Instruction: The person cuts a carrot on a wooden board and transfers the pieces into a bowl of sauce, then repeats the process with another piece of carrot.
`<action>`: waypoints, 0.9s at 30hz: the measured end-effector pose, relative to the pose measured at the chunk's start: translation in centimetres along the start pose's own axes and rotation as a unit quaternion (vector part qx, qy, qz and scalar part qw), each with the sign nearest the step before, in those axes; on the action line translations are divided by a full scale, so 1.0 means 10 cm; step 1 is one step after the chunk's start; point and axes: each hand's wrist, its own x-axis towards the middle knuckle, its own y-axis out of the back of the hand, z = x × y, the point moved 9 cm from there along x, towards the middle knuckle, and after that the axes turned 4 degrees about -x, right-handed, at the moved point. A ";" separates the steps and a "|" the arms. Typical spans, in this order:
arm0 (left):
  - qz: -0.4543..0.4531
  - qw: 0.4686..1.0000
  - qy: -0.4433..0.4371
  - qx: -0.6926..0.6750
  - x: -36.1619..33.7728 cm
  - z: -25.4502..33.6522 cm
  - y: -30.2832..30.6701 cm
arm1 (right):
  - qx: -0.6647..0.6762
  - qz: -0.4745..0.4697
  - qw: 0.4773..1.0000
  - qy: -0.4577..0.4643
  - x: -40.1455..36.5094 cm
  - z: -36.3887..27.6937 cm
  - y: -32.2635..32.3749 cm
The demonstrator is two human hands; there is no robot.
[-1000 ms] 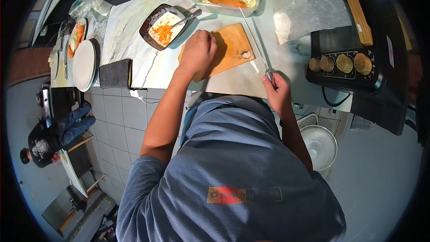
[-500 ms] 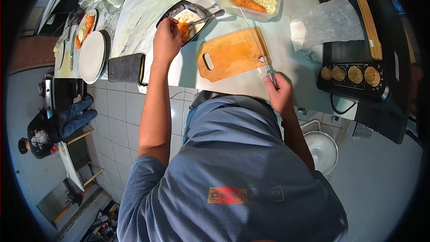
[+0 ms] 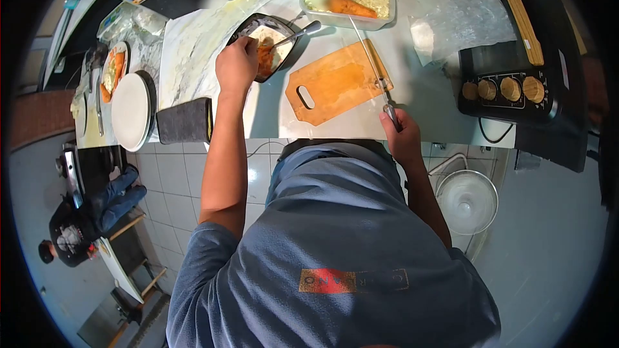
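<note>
My left hand [image 3: 236, 66] is closed at the left rim of a black bowl [image 3: 295, 46], and its fingertips are partly hidden. White creamy food and an orange mash [image 3: 265, 58] fill the bowl, and a spoon [image 3: 298, 33] leans out over its right side. In my right hand [image 3: 402, 134] is the handle of a long thin-bladed knife [image 3: 371, 58]. Its blade passes above the right end of a wet wooden cutting board [image 3: 332, 84], pointing toward a clear plastic container [image 3: 316, 18]. That container holds a carrot [image 3: 353, 8], a pale round piece and chopped pale food.
A crumpled plastic bag [image 3: 467, 22] and a black stove [image 3: 500, 71] with wooden knobs stand at right. Leftward are a dark folded cloth [image 3: 185, 121], a white plate [image 3: 131, 113] and a plate of carrots [image 3: 113, 74]. A person [image 3: 71, 232] is at far left.
The view has shifted, so the left-side plates sit lower. My left hand has moved slightly down and left at the bowl's rim. My right hand keeps the knife above the board.
</note>
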 end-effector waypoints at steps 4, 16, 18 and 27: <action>0.092 0.985 -0.144 0.018 0.08 0.25 0.06 | 0.014 0.020 0.999 -0.023 -0.10 0.03 0.05; 0.074 0.951 -0.300 -0.019 0.23 1.33 -0.04 | 0.035 0.112 0.987 -0.112 -0.49 0.34 0.31; 0.066 0.924 -0.375 -0.023 0.18 1.59 -0.14 | 0.044 0.113 0.985 -0.123 -0.52 0.35 0.34; -0.025 0.916 -0.394 0.071 0.37 1.97 -0.34 | 0.060 0.162 0.979 -0.108 -0.58 0.44 0.51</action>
